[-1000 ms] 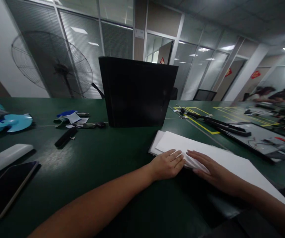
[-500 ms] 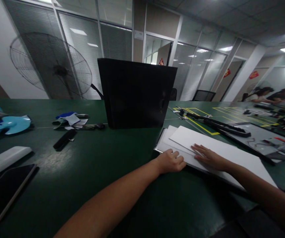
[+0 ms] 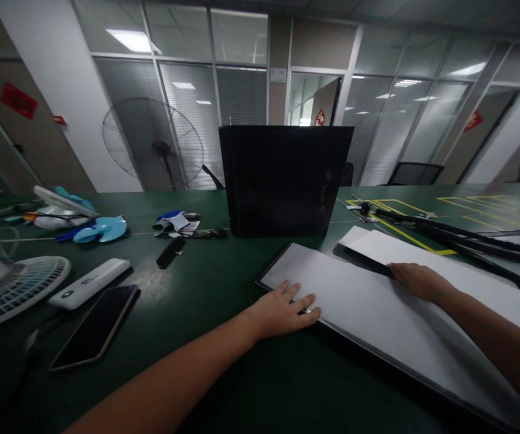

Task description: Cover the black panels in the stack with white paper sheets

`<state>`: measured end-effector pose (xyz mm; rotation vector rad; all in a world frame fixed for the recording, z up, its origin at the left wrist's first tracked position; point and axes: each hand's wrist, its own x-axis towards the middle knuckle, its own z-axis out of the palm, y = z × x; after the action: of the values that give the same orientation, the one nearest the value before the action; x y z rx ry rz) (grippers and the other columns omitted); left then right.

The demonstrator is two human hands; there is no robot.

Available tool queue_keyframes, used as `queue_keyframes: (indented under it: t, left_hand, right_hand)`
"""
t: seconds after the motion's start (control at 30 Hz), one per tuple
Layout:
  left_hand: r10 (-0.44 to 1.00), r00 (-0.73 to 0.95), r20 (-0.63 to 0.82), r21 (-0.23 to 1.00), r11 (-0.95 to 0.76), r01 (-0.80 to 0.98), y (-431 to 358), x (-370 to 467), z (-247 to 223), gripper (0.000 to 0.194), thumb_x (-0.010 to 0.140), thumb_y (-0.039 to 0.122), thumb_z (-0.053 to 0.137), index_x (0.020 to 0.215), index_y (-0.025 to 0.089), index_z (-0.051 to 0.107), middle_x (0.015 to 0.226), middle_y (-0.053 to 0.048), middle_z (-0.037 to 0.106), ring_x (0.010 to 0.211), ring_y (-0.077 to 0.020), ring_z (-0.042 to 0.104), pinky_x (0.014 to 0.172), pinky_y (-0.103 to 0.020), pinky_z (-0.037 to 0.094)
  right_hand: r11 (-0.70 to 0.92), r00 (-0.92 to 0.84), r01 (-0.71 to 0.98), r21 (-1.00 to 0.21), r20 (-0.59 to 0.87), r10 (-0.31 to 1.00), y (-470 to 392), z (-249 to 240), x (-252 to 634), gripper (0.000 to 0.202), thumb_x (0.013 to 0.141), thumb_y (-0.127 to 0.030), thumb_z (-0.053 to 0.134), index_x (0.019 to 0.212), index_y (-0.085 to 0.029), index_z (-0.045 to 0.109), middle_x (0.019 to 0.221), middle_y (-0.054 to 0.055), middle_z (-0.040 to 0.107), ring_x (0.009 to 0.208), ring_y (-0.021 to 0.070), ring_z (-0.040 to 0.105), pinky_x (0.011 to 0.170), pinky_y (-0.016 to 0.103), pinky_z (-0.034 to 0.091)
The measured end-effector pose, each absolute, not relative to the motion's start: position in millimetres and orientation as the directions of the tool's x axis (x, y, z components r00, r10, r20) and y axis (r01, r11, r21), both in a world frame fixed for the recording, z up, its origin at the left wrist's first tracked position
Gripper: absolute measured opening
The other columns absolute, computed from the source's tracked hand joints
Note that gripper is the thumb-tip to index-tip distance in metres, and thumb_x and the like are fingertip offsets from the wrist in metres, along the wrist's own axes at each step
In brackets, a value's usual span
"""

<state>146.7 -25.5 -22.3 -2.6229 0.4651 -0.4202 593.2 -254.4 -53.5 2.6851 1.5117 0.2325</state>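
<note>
A thin panel with a black edge (image 3: 274,265) lies slanted on the green table, a white sheet (image 3: 327,271) covering its face. My left hand (image 3: 282,310) rests at the panel's near left edge, fingers spread over the border and onto the sheet. Further right, my right hand (image 3: 418,281) grips the near edge of loose white sheets (image 3: 459,265), its fingertips partly hidden beneath that edge. These sheets sit to the right of the covered panel and are partly raised, with a dark gap between.
A black upright screen (image 3: 287,181) stands behind the panel. On the left are a phone (image 3: 95,325), a white elongated device (image 3: 91,283), a round fan grille (image 3: 29,283) and light blue fan blades (image 3: 101,230). Black strips (image 3: 463,235) lie at the right.
The loose white sheets have shifted right with my right hand, exposing the white sheet on the panel. My left hand has gone from curled to spread. The view has turned left.
</note>
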Motion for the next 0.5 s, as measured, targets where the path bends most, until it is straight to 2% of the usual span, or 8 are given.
queue_keyframes:
  t: [0.13,0.2,0.33,0.4,0.5]
  left_hand:
    - [-0.392,0.904,0.171,-0.469,-0.839,-0.275,-20,156,-21,0.044,0.106,0.025,0.045,0.150,0.028,0.048,0.157,-0.010,0.050,0.131,-0.0324,0.061,0.105,-0.054,0.050]
    - [-0.406,0.897,0.176,-0.468,-0.836,-0.286,-24,179,-25,0.047,0.106,0.025,0.046,0.152,0.030,0.047,0.158,-0.008,0.049,0.132,-0.0326,0.060,0.105,-0.054,0.050]
    - [-0.420,0.872,0.251,-0.456,-0.846,-0.275,-42,239,-36,0.047,0.104,0.024,0.047,0.151,0.031,0.049,0.157,-0.010,0.051,0.133,-0.0342,0.059,0.101,-0.058,0.050]
    - [-0.429,0.850,0.304,-0.445,-0.853,-0.271,-55,268,-38,0.044,0.106,0.024,0.045,0.149,0.030,0.051,0.154,-0.012,0.053,0.134,-0.0342,0.057,0.101,-0.061,0.049]
    - [-0.461,0.807,0.369,-0.434,-0.853,-0.289,-72,303,-36,0.042,0.108,0.022,0.038,0.147,0.025,0.053,0.152,-0.013,0.055,0.137,-0.0317,0.055,0.106,-0.062,0.045]
  right_hand:
    - [-0.560,0.541,0.813,0.163,0.144,0.828,-250,-30,580,0.042,0.105,-0.042,0.040,0.105,-0.014,0.071,0.094,0.018,0.070,0.081,0.0278,0.069,0.079,0.046,0.054]
    - [-0.551,0.525,0.817,0.173,0.175,0.833,-251,-12,570,0.046,0.104,-0.040,0.032,0.100,-0.016,0.071,0.092,0.022,0.070,0.079,0.0327,0.070,0.076,0.048,0.052]
    - [-0.474,0.451,0.869,0.145,0.167,0.877,-259,16,539,0.050,0.103,-0.042,0.028,0.101,-0.017,0.071,0.091,0.021,0.071,0.080,0.0350,0.070,0.076,0.050,0.052]
    - [-0.444,0.428,0.887,0.128,0.140,0.893,-265,16,521,0.051,0.103,-0.044,0.029,0.108,-0.017,0.072,0.097,0.020,0.072,0.085,0.0348,0.071,0.082,0.051,0.053]
    - [-0.390,0.384,0.918,0.068,0.084,0.920,-272,-2,501,0.054,0.103,-0.051,0.033,0.138,-0.022,0.062,0.131,0.015,0.067,0.113,0.0324,0.067,0.102,0.049,0.050]
